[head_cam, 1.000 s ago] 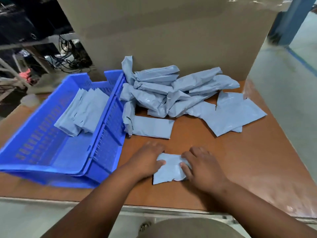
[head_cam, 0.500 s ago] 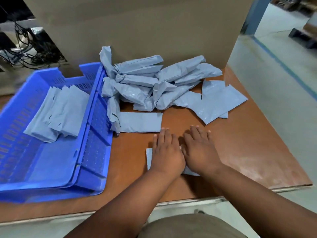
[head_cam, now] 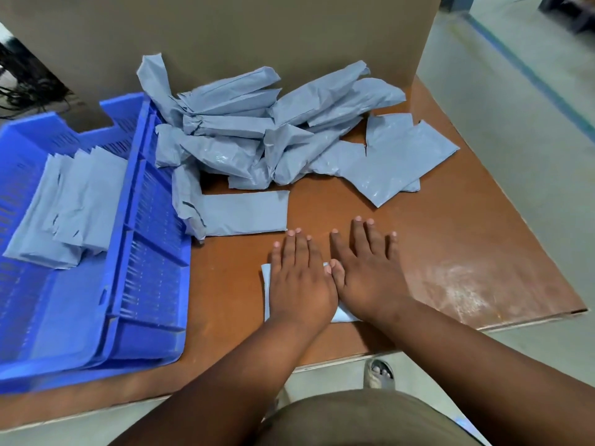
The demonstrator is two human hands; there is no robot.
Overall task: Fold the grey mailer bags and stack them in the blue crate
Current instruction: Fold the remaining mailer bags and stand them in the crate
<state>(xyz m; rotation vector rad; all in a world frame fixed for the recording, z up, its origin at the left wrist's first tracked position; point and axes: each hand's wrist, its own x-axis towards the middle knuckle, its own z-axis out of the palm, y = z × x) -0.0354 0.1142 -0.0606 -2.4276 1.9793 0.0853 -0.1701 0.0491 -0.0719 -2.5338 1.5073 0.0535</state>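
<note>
Both hands lie flat, side by side, on a small folded grey mailer bag (head_cam: 266, 286) near the table's front edge. My left hand (head_cam: 297, 278) covers its left part and my right hand (head_cam: 365, 273) its right part, fingers straight and pressing down. Only the bag's left strip and a bottom corner show. A pile of crumpled and flat grey mailer bags (head_cam: 257, 136) sits behind the hands. The blue crate (head_cam: 151, 252) stands at the left, with several folded bags (head_cam: 74, 207) stacked inside it.
A big cardboard box (head_cam: 257, 33) walls off the back of the brown table (head_cam: 450, 252). One flat folded bag (head_cam: 244, 212) lies beside the crate. The table ends at the right and front; grey floor lies beyond.
My hands went from curled fingers working on the folded bag to flat palms pressing it down. The camera view shifted right and closer.
</note>
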